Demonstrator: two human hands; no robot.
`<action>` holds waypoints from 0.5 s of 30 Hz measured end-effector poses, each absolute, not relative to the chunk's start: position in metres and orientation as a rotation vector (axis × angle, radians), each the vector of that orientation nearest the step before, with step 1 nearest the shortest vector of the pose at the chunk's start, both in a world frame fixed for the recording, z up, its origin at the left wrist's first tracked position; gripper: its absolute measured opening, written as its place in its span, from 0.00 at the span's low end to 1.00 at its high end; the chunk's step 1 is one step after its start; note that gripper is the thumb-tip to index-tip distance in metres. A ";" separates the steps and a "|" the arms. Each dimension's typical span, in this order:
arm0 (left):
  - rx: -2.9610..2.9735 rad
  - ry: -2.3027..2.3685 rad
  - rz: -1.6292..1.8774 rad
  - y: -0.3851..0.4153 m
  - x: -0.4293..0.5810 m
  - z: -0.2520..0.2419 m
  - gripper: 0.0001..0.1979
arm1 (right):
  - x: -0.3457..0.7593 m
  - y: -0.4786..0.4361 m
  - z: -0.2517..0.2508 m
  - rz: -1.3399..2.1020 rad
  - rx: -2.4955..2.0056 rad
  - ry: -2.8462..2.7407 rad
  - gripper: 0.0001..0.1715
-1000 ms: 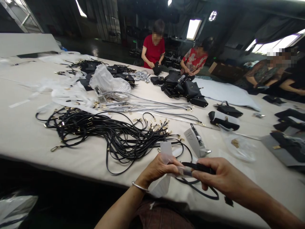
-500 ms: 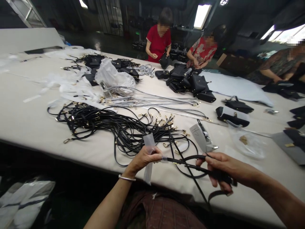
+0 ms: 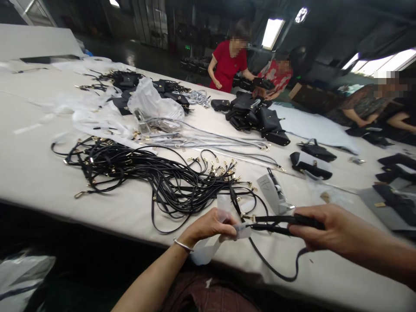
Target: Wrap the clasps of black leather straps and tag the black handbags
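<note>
My left hand pinches a translucent white wrapping strip at the end of a black strap. The strip stands up above my fingers and hangs below them. My right hand is closed around the folded black strap, whose lengths run between both hands. A gold clasp shows near the wrapped end. One strap length loops down over the table edge below my right hand. Just beyond my hands lies a tangled pile of black straps with gold clasps.
A grey tape dispenser stands beyond my right hand. Black handbags are heaped further back, near crumpled clear plastic. Several people work across the table; one wears a red shirt. White sheeting lies at the right.
My left hand has moved right with the strip, which now bends beneath it. My right hand has closed more fully around the strap. The person in red has reached toward the neighbouring person.
</note>
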State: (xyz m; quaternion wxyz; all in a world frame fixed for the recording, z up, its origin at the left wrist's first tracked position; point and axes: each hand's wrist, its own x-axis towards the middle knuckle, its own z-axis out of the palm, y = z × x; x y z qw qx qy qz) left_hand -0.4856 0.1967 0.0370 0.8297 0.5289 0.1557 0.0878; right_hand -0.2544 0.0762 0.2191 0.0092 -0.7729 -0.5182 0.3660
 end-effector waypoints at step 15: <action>1.388 0.364 0.512 0.163 -0.426 0.073 0.13 | -0.212 0.081 0.221 1.581 -1.946 -1.167 0.16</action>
